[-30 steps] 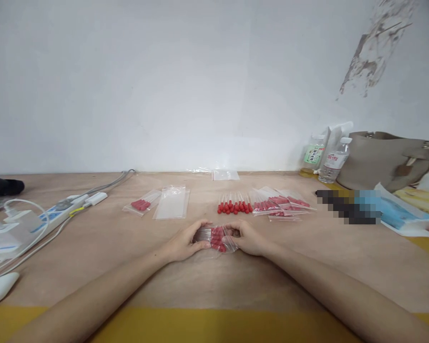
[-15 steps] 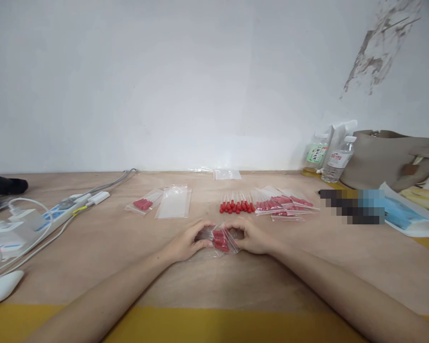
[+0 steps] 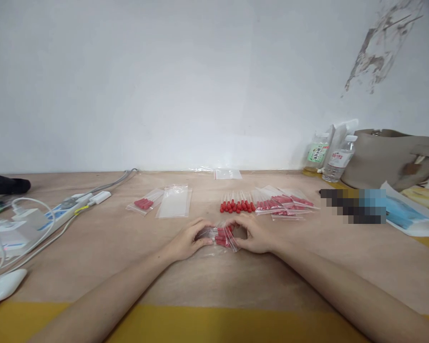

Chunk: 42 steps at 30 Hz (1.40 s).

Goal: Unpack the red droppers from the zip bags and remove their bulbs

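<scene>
Head: bag [image 3: 221, 236] between fingers [image 3: 203, 242] (pinched)

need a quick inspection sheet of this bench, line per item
surface: pale wooden table, yellow strip along the near edge
job's things: clear bag of red-bulbed droppers held on the table by both hands; loose droppers and filled bags behind it; empty bags at left
clutter: two bottles, grey handbag, white mouse
fingers: left hand and right hand grip opposite ends of the bag
cables: power strip with white leads, far left
surroundings: white wall, scuffed patch upper right
</scene>
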Each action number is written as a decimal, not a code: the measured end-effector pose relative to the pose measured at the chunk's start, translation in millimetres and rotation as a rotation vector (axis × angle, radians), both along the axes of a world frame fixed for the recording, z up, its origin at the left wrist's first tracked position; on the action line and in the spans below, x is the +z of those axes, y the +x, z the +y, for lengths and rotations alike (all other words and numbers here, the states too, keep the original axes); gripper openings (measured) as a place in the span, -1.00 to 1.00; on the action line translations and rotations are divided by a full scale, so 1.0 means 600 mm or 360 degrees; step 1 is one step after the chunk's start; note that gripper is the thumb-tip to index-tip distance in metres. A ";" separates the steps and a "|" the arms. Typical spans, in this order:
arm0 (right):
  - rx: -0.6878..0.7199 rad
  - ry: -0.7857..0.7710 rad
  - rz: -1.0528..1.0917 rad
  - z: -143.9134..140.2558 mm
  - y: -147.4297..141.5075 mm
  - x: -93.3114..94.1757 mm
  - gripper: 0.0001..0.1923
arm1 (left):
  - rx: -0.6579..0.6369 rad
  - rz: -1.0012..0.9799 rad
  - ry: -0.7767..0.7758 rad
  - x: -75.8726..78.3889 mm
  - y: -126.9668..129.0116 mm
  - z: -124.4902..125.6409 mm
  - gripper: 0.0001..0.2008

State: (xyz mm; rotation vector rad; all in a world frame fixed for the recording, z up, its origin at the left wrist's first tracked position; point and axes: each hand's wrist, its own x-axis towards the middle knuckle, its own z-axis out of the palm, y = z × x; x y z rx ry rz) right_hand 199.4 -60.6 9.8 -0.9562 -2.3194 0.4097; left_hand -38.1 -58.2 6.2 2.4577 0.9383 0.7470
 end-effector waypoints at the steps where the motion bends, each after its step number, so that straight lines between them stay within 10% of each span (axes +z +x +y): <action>1: 0.0015 -0.0019 0.0001 0.001 0.001 0.000 -0.70 | -0.0006 0.0007 0.0006 0.000 0.000 0.000 -0.68; 18: -0.0014 -0.0985 0.0782 0.031 0.083 0.023 -0.69 | 0.0080 0.0076 0.0008 -0.001 -0.015 0.003 -0.71; 25: -0.0571 -0.0536 0.0956 0.063 0.137 0.080 -0.72 | 0.0100 0.0082 -0.0021 -0.004 -0.025 0.010 -0.73; 32: -0.0627 0.0393 0.0260 0.125 0.061 0.027 -0.86 | 0.0093 0.0110 -0.0005 0.000 -0.024 0.007 -0.73; 42: -0.0482 0.0286 0.0058 0.122 0.028 -0.005 -0.83 | 0.0074 0.0123 0.0011 0.003 -0.025 0.007 -0.72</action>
